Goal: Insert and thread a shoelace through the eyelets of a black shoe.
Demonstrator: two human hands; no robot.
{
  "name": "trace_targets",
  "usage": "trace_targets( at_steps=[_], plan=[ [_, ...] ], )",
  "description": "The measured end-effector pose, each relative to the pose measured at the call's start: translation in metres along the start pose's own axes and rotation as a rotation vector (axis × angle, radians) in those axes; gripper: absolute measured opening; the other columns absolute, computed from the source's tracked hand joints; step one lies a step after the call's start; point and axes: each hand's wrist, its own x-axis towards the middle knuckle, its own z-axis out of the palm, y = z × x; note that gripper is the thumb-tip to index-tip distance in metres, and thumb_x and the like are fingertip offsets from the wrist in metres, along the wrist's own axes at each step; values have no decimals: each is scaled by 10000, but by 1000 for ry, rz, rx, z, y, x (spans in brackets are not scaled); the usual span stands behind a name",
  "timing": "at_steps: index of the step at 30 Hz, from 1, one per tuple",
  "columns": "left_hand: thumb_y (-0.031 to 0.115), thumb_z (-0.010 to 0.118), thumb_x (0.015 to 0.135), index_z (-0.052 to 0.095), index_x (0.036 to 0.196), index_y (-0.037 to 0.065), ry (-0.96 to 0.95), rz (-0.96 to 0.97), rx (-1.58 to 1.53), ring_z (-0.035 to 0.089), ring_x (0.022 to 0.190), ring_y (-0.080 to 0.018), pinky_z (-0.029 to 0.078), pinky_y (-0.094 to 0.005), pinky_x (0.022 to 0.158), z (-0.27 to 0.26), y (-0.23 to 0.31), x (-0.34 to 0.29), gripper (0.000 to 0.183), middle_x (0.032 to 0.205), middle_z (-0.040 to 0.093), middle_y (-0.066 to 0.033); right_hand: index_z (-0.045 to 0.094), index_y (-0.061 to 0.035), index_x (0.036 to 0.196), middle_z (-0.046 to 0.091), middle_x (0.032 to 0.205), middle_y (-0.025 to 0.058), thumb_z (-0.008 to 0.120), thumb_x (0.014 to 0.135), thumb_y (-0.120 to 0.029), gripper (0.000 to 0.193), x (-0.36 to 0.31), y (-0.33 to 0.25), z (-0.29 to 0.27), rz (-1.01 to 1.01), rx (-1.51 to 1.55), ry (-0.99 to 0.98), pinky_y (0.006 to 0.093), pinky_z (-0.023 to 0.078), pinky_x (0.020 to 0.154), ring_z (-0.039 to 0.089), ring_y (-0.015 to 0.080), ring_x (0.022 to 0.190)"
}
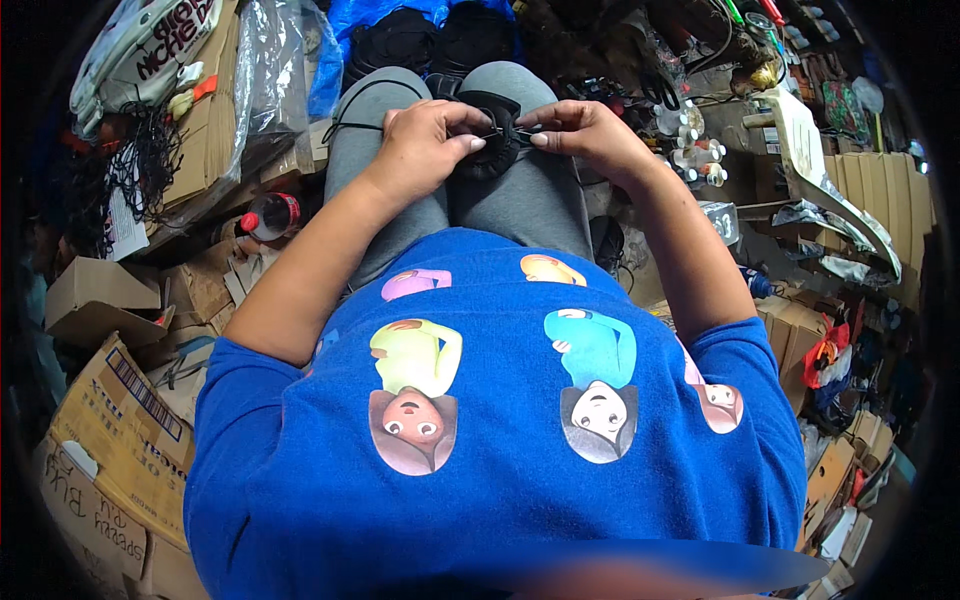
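A soft black piece (pixel 490 163) with a rounded, gathered-looking edge lies across my knees; its exact kind does not show. My left hand (pixel 418 145) pinches thumb and forefinger at its left side, where a thin strand with a small shiny spot shows at the fingertips. From the other side my right hand (pixel 585 135) pinches thin dark strands close to the black piece. A thin black cord (pixel 357 126) loops over my left knee and passes behind my left hand. The fingertips of both hands are a short way apart.
Stacked cardboard and clear plastic (pixel 275 90) stand at the left, near a red-capped bottle (pixel 272 216). Cartons (pixel 120 430) lie lower left. Several small white-capped bottles (pixel 695 155) stand at the right, beside a curved white panel (pixel 830 185). Black round items rest beyond my knees.
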Motion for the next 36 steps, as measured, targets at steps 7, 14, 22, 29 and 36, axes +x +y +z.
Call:
trace_targets(
  at_steps=[7,14,22,29,36],
  plan=[
    [54,650,767,627,858,19,-99,-173,-335,575,809,-120,457,-264,741,13,11,12,100,815,622,-47,650,-27,894,627,821,-10,703,786,-109,145,10,-4,6,-70,-149,9,198,443,723,558,52,769],
    [122,672,727,620,831,39,-88,26,146,574,823,-260,447,-353,729,-25,13,9,143,796,603,-111,625,-32,827,601,769,-19,715,777,-152,158,7,-8,-17,-91,-47,-30,215,425,715,543,62,756],
    [96,585,798,597,936,24,-208,-70,32,585,815,-303,455,-367,741,-13,14,13,157,845,602,-145,648,-28,881,617,795,-18,684,817,-182,171,-15,-1,-18,28,-128,-62,236,443,741,548,68,756],
    [81,541,829,567,944,20,-238,202,142,584,835,-331,461,-395,741,-9,17,22,133,848,604,-157,649,-38,931,614,817,19,652,836,-224,209,-21,-20,-56,13,-232,281,255,472,689,584,99,749],
    [109,539,832,556,909,41,-254,68,217,574,818,-352,448,-410,733,-14,23,16,103,820,605,-152,652,-39,872,586,868,100,645,792,-170,154,-6,-45,-30,-531,-879,292,354,483,709,603,252,805]
  ],
)
